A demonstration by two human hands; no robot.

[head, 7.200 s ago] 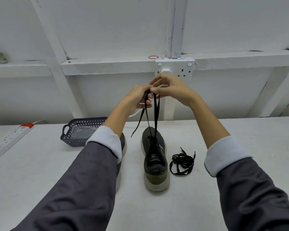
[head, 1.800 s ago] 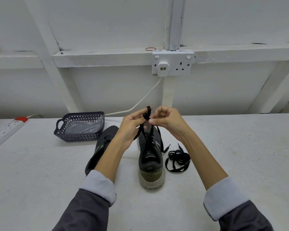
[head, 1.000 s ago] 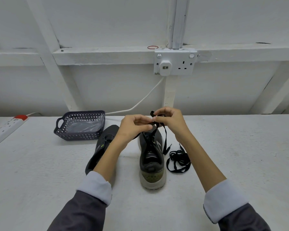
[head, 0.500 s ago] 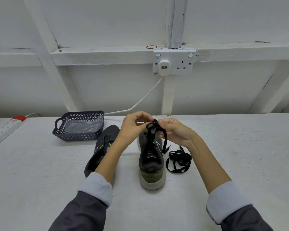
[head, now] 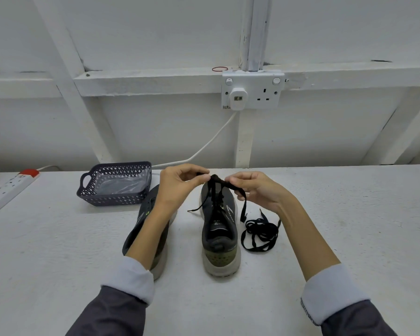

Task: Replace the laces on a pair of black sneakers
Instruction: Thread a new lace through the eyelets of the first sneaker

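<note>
The black lace is pinched by both the left grip and the right grip — directly below them the laced sneaker is stood on the desk. A loose lace is coiled below the right grip.

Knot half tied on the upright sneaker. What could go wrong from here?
Left hand and right hand only pinch the lace above the upright sneaker; a slipped grip could undo the knot. The dangling lace end hangs close to the loose lace bundle and might tangle.
</note>
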